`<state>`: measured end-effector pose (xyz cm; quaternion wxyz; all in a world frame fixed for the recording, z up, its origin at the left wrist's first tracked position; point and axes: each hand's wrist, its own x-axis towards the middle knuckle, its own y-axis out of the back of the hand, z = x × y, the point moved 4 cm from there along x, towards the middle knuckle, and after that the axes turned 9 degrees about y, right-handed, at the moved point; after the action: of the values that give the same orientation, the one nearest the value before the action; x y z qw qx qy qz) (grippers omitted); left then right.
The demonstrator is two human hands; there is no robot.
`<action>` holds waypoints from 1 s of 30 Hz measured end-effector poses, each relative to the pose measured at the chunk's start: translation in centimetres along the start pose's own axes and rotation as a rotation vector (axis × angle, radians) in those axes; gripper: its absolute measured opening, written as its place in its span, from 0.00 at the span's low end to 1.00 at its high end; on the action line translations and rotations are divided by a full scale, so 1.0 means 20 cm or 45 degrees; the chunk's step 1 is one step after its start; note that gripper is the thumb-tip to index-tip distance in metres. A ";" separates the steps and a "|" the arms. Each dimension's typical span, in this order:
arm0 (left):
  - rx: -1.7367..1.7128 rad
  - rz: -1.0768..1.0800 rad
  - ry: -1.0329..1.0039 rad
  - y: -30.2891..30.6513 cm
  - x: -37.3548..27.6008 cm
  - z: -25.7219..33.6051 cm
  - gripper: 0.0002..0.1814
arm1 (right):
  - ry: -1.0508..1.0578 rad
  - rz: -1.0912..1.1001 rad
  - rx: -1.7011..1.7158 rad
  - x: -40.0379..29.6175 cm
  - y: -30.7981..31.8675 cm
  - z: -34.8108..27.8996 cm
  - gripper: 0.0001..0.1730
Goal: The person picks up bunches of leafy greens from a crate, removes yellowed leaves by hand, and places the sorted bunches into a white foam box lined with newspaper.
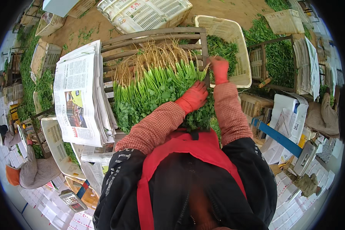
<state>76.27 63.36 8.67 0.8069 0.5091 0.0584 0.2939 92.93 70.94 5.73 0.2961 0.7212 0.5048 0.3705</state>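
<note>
Fresh coriander point(161, 89) lies in a broad layer on a slatted rack point(126, 36), pale stringy roots towards the far side and leaves towards me. My left hand point(194, 96), in a red glove, rests palm down on the leaves at the layer's right end; whether its fingers grip stems underneath is hidden. Beside the rack's right rail, my right hand point(219, 69), also red-gloved, pinches the thin root ends of the rightmost stems. A pale plastic crate point(244, 54) holding loose greens point(222, 49) stands just beyond that hand. Folded newspapers point(74, 86) are stacked left of the coriander.
A large white crate point(149, 14) lies beyond the rack. Another crate point(53, 141) stands at my left. Weighing scales point(73, 199) are behind me on the left, more point(304, 158) on the right. Other people point(37, 169) are at the sides. Greens litter the ground.
</note>
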 end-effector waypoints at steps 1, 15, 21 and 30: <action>-0.002 0.017 -0.017 0.02 0.00 0.01 0.22 | 0.239 -0.010 -0.186 0.10 0.08 0.09 0.11; -0.069 -0.035 0.004 0.03 -0.02 0.01 0.27 | 0.338 -0.621 -0.243 -0.11 -0.01 -0.34 0.14; -0.004 -0.040 -0.009 0.03 -0.02 0.00 0.26 | -0.608 0.126 0.716 0.12 0.20 0.06 0.08; -0.032 -0.013 -0.011 0.03 -0.03 0.01 0.25 | 0.741 -0.341 -0.325 -0.08 -0.03 -0.19 0.11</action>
<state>75.57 63.12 9.12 0.8150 0.4997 0.0540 0.2883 89.08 69.84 6.99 0.2737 0.4698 0.6077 0.5789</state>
